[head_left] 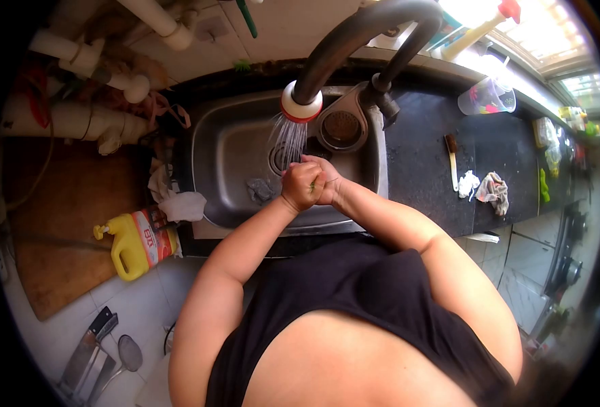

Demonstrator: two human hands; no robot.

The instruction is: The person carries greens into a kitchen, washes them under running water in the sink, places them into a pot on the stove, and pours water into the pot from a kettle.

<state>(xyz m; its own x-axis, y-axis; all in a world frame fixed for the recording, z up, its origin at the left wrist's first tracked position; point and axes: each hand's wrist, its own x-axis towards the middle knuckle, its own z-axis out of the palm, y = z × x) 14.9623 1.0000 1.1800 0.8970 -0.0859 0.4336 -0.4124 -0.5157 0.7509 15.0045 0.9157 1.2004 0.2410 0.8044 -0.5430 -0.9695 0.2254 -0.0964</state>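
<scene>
Person's hands meet over sink (212, 139), below running tap (344, 47). Left hand (300, 188) nearer camera, fingers curled closed, pressed against right hand (330, 183); right fingers mostly hidden, so cannot tell whether spread or bent. Small green bit (312, 185) shows where hands meet, right beside left fingers; long axis too small to make out. Water (290, 139) falls just beyond, reaching far edge of hands. Drain partly covered by spray. Crumpled grey thing (260, 190) left of hands, unclear what.
</scene>
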